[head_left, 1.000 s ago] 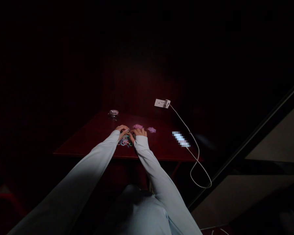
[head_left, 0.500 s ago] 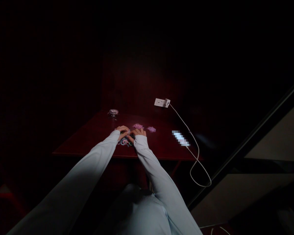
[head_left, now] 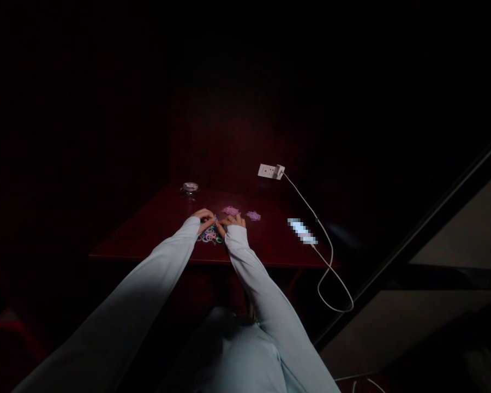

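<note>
Small ring-shaped hair ties in mixed colours lie in a loose pile (head_left: 208, 236) near the front of the dark red table (head_left: 147, 240). Over this pile, my left hand (head_left: 205, 216) is closed, its fingertips pinching a pale hair tie (head_left: 215, 219). My right hand (head_left: 231, 220) meets it from the right, with fingers curled and thumb and fingertip closed at the same small piece; its exact hold is too small to make out. Just beyond the hands lie a pink heap of hair ties (head_left: 231, 210) and a lilac heap of hair ties (head_left: 253, 216).
A clear round jar (head_left: 190, 190) with a pale lid stands at the back left. To the right lies a blurred bright phone (head_left: 301, 231), its white cable (head_left: 331, 245) looping off the table edge and up to a charger in the wall socket (head_left: 267, 171).
My right hand has shifted very slightly right, and more of the mixed pile shows between the hands. The left hand stays nearly in place.
</note>
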Motion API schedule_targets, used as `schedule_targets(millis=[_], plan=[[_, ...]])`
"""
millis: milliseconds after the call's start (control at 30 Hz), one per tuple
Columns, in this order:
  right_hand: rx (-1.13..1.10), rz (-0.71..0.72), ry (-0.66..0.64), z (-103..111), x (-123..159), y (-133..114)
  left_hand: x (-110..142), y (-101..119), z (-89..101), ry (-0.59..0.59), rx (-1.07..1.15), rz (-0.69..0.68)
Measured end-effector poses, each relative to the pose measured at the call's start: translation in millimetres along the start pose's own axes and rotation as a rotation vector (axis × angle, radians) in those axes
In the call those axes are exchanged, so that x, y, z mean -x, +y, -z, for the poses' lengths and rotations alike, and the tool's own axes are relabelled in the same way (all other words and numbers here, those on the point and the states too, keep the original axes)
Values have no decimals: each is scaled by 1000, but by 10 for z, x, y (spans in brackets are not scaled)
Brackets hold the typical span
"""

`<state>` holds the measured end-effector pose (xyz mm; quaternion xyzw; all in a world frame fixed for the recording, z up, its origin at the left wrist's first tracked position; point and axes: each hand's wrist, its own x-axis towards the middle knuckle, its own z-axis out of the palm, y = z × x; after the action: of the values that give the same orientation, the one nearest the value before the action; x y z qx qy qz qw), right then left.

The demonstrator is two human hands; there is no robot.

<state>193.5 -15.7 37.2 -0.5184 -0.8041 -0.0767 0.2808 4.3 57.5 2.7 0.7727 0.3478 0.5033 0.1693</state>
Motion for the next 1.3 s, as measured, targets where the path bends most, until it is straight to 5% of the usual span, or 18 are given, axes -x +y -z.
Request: schedule_targets(millis=[333, 567, 700, 800, 1067, 1300], plan=[[-41, -162, 79, -46, -4, 102, 72, 113, 30, 88, -185, 121], [35, -408, 181, -84, -24, 382, 84, 137, 65, 72, -276, 163], [-34, -409, 336, -128, -9, 575, 93, 159, 72, 99, -277, 155], [-6, -424, 273, -101, -1, 565, 96, 208, 75, 105, -281, 165], [108, -43, 33, 41, 6, 230, 80, 247, 63, 88, -295, 145], [137, 43, -24, 70, -16, 175, 97, 224, 39, 18, -274, 81]])
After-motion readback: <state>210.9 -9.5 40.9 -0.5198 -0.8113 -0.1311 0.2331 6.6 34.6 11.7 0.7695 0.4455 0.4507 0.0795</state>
